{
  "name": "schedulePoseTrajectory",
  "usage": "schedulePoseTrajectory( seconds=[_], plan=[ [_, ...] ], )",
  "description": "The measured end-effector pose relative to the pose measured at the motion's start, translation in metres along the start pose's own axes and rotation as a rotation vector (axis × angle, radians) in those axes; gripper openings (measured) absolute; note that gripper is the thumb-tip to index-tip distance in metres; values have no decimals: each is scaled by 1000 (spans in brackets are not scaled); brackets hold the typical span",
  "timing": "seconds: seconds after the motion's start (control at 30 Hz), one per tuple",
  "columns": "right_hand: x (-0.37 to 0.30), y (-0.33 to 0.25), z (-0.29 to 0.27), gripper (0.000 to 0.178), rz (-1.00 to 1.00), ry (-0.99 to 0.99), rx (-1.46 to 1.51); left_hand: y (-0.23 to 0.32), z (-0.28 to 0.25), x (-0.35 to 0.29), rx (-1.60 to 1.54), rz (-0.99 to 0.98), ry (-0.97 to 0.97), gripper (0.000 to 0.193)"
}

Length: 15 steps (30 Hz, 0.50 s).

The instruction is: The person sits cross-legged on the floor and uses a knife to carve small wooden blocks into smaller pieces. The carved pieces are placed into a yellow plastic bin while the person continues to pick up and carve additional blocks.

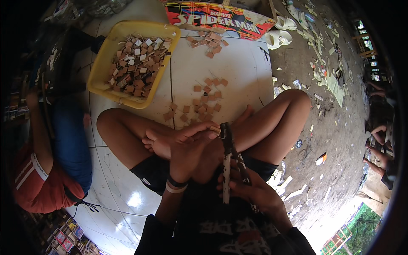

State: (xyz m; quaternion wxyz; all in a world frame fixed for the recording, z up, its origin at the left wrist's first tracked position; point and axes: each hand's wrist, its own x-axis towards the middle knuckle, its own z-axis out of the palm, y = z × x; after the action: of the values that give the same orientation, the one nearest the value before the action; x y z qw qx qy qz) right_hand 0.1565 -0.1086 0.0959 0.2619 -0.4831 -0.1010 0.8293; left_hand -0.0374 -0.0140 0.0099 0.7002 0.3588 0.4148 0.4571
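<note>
My left hand [189, 144] is closed, with a small brown wooden piece [215, 129] pinched between thumb and fingers. A thin wire seems to stick out beside that piece. The dark jaws of a pair of pliers [227, 146] meet the piece at my left fingertips. My right hand [251, 190] grips the pliers by their worn, whitish handles, which point down toward my lap. Whether the jaws are closed on the wire, I cannot make out. Several small brown square pieces [207, 102] lie scattered on the white tiles just beyond my crossed legs.
A yellow tub [102, 80] full of brown and white square pieces stands at the far left. Another pile of squares [209, 41] lies near a red printed board [219, 21]. White clogs [280, 38] and scraps cover the dirt floor rightward. A person in blue trousers [72, 144] sits left.
</note>
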Motion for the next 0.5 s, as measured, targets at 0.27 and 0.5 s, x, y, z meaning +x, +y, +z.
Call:
schedulePoseTrajectory(
  seconds=[0.27, 0.5],
  plan=[
    [-3, -1, 2, 61, -11, 7, -2, 1, 3, 2, 33, 19, -4, 26],
    [2, 2, -3, 59, 23, 1, -39, 1, 3, 1, 56, 56, -11, 25]
  ],
)
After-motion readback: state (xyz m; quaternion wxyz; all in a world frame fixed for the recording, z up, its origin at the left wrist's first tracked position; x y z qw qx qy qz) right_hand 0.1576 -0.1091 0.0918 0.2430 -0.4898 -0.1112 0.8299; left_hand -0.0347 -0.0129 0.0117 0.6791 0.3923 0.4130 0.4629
